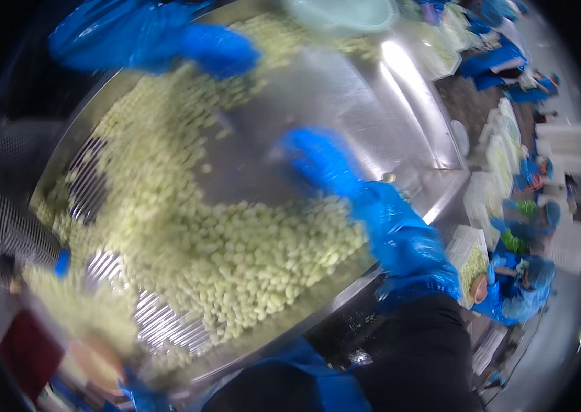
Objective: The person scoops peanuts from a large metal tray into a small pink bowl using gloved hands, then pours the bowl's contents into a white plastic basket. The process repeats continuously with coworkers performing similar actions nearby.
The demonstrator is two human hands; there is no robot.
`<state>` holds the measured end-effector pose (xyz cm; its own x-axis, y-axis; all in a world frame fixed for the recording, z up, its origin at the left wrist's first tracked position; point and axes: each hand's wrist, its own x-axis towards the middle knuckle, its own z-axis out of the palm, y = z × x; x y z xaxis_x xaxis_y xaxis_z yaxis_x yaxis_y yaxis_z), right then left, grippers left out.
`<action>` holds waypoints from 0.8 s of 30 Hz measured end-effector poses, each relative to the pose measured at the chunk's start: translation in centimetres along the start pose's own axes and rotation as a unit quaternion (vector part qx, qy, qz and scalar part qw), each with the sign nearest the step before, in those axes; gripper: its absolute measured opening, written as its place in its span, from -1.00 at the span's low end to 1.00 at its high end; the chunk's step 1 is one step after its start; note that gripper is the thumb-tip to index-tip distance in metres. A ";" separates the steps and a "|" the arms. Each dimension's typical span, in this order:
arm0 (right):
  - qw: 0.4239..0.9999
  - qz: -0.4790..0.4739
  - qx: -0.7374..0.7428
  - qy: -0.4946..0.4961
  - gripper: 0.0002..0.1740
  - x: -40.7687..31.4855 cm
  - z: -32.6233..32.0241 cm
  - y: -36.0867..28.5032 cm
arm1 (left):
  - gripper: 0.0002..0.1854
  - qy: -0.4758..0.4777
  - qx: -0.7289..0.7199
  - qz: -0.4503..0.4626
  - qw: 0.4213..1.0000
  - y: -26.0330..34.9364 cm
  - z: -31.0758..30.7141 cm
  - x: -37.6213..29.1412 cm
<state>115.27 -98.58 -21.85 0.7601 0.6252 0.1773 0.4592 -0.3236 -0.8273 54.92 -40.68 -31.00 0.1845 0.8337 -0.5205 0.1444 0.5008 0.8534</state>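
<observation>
A broad stainless-steel sorting tray [321, 92] holds a thick layer of pale green, shelled beans or similar pieces [254, 252]. My right hand [318, 159], in a blue glove and plastic sleeve, hovers over or touches bare metal beside the heap. Motion blur hides its fingertips and whether it grips anything. At the lower left edge, a blue-covered hand [141, 396], apparently my left, is against an orange-brown bowl [97, 365]. Most of that hand is cut off. Blurred pale pieces [81, 304] lie or move beyond the bowl.
Across the tray, a co-worker's blue-gloved hand [221, 51] reaches over the pieces. A pale teal bowl [344, 13] stands at the top rim. Slotted metal grating [166, 319] shows on the left. Right of the tray are white crates [468, 257] and a seated worker [525, 288].
</observation>
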 end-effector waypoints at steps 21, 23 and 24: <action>0.877 0.288 -0.192 0.333 -0.63 -3.0 6.3 3.3 | -0.58 -0.048 0.027 -0.082 0.995 1.8 -9.3 -0.5; 0.942 0.131 -0.185 0.248 -0.66 -1.4 13.5 2.0 | -0.50 -0.082 -0.094 -0.052 0.991 1.3 -11.9 2.4; 0.963 0.111 -0.105 0.223 -0.64 -0.9 17.3 0.4 | -0.51 -0.077 -0.098 -0.069 0.990 1.2 -13.4 3.5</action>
<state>106.79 -86.94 -31.56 0.9504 0.1727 0.2587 0.3104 -0.5805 -0.7528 42.69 -34.06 -31.37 0.3243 0.7169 -0.6172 -0.0096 0.6549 0.7556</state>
